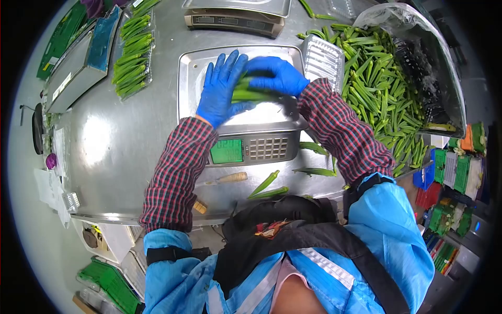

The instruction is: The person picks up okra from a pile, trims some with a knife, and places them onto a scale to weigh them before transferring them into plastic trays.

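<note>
A bunch of green okra (pixel 250 95), partly blurred, is held between my hands over the steel pan (pixel 188 70) of a weighing scale. My left hand (pixel 222 90), in a blue glove, has its fingers stretched out flat, with palm and thumb against the okra's left end. From the right, my right hand (pixel 280 77), also gloved in blue, curls its fingers over the bunch and covers part of it. Below the pan, the scale's green display (pixel 227 150) is lit, beside its keypad (pixel 267 148).
A large heap of okra (pixel 376 83) spills from a clear plastic bag (pixel 442 39) at right. Near it lies a clear plastic tray (pixel 322 57). Packed okra (pixel 133 55) lies at left, and a second scale (pixel 235 21) stands behind. A wooden-handled knife (pixel 232 178) and loose okra (pixel 265 183) lie in front.
</note>
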{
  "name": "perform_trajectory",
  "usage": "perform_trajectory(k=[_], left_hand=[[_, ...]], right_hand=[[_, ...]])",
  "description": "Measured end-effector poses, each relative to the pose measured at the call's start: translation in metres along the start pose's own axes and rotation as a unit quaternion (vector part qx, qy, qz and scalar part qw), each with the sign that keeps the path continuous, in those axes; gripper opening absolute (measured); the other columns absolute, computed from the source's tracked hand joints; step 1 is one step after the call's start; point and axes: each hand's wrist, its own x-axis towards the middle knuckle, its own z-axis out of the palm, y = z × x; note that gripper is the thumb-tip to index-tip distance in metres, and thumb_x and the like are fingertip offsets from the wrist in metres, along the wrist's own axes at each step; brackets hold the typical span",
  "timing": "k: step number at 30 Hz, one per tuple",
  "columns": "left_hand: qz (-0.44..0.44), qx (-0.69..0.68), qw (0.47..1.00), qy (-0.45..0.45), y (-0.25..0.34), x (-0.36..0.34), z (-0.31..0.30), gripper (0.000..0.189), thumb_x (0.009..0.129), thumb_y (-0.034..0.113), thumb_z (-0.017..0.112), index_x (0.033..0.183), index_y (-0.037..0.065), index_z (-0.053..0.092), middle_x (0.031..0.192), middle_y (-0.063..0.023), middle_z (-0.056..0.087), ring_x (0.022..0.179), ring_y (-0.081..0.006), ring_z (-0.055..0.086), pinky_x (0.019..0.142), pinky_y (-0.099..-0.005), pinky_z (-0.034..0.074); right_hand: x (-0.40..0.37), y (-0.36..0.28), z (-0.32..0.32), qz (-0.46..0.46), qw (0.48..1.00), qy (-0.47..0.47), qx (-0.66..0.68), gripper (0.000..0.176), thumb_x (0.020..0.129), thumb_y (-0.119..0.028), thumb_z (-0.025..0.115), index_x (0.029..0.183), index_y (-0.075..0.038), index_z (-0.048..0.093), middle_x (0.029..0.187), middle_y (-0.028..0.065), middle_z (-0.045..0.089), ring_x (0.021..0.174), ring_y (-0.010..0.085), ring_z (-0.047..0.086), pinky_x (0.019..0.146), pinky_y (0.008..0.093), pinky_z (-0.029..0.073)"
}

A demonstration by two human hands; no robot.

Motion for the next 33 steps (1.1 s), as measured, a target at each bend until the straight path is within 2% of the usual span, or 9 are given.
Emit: perform_trajectory(k=[5, 7, 10, 13, 17, 18, 23, 25, 33], left_hand=[[-0.027, -0.08, 0.995, -0.054, 0.014, -0.008, -0.014, 0.102, 0.065, 0.051, 0.075, 0.139, -0.002, 0.029, 0.136, -0.0255, 0.039, 0.126, -0.0398, 0.038, 0.106, -0.0461, 0.028], [0.001, -0.063, 0.997, -0.043, 0.015, -0.014, -0.011, 0.096, 0.07, 0.054, 0.07, 0.139, -0.001, 0.03, 0.137, -0.0265, 0.038, 0.127, -0.0415, 0.037, 0.106, -0.0462, 0.028], [-0.048, 0.046, 0.997, 0.027, 0.021, -0.018, -0.006, 0.086, 0.075, 0.051, 0.066, 0.138, 0.001, 0.034, 0.138, -0.0261, 0.037, 0.125, -0.0442, 0.037, 0.106, -0.0467, 0.028], [-0.016, 0.034, 0.999, 0.008, 0.023, -0.013, 0.003, 0.083, 0.074, 0.043, 0.07, 0.139, 0.007, 0.034, 0.137, -0.0206, 0.039, 0.124, -0.0416, 0.037, 0.105, -0.0472, 0.029], [-0.033, -0.048, 0.998, -0.005, 0.013, -0.008, 0.012, 0.081, 0.073, 0.038, 0.072, 0.139, 0.011, 0.035, 0.136, -0.0191, 0.041, 0.124, -0.0394, 0.039, 0.104, -0.0455, 0.031], [-0.019, -0.051, 0.999, -0.005, 0.013, -0.009, 0.01, 0.08, 0.072, 0.037, 0.073, 0.138, 0.01, 0.037, 0.134, -0.0194, 0.043, 0.122, -0.0395, 0.04, 0.103, -0.0461, 0.031], [0.018, -0.082, 0.996, -0.007, 0.006, -0.009, 0.0, 0.077, 0.073, 0.035, 0.073, 0.136, 0.007, 0.039, 0.131, -0.0205, 0.045, 0.12, -0.0411, 0.043, 0.102, -0.0461, 0.033], [-0.032, -0.238, 0.971, 0.007, 0.007, -0.013, -0.004, 0.072, 0.076, 0.031, 0.071, 0.135, 0.006, 0.039, 0.133, -0.0214, 0.044, 0.122, -0.0405, 0.042, 0.103, -0.0442, 0.033], [-0.039, -0.133, 0.99, -0.012, 0.001, -0.021, 0.003, 0.064, 0.084, 0.021, 0.064, 0.139, 0.006, 0.034, 0.139, -0.0194, 0.038, 0.129, -0.0344, 0.037, 0.108, -0.0389, 0.029]], right_hand=[[0.006, 0.022, -0.006, -0.106, 0.986, 0.049, -0.119, 0.038, 0.085, -0.036, 0.061, 0.11, -0.008, 0.064, 0.108, 0.0164, 0.061, 0.104, 0.0334, 0.056, 0.093, 0.0407, 0.043], [-0.007, 0.007, -0.012, -0.011, 0.986, 0.166, 0.004, 0.044, 0.084, -0.037, 0.063, 0.117, -0.009, 0.06, 0.115, 0.0153, 0.058, 0.11, 0.0307, 0.054, 0.096, 0.0388, 0.041], [-0.042, -0.005, -0.013, 0.039, 0.97, 0.242, 0.012, 0.053, 0.079, -0.036, 0.067, 0.124, -0.01, 0.055, 0.122, 0.0134, 0.054, 0.115, 0.0287, 0.05, 0.099, 0.0379, 0.038], [-0.072, -0.022, 0.007, 0.015, 0.973, 0.138, -0.187, 0.061, 0.069, -0.029, 0.076, 0.124, -0.014, 0.055, 0.124, 0.0113, 0.054, 0.114, 0.0301, 0.05, 0.097, 0.0394, 0.04], [-0.078, -0.019, 0.009, -0.023, 0.954, 0.136, -0.266, 0.05, 0.062, -0.021, 0.077, 0.11, -0.014, 0.064, 0.114, 0.0081, 0.059, 0.105, 0.029, 0.056, 0.089, 0.0409, 0.044], [-0.076, -0.018, 0.008, -0.061, 0.944, 0.152, -0.288, 0.039, 0.062, -0.019, 0.076, 0.099, -0.012, 0.066, 0.107, 0.0071, 0.061, 0.101, 0.028, 0.058, 0.087, 0.0396, 0.045], [-0.073, -0.009, 0.002, -0.079, 0.941, 0.158, -0.29, 0.03, 0.064, -0.017, 0.074, 0.093, -0.014, 0.066, 0.102, 0.0039, 0.062, 0.097, 0.0254, 0.059, 0.083, 0.0383, 0.045], [-0.065, -0.011, -0.002, -0.071, 0.94, 0.167, -0.29, 0.027, 0.065, -0.017, 0.074, 0.092, -0.015, 0.066, 0.099, 0.0028, 0.063, 0.095, 0.0247, 0.059, 0.082, 0.0384, 0.045], [-0.047, -0.013, 0.011, -0.069, 0.932, 0.117, -0.337, 0.023, 0.072, -0.013, 0.07, 0.094, -0.013, 0.068, 0.099, 0.004, 0.063, 0.087, 0.0249, 0.059, 0.071, 0.036, 0.048]])
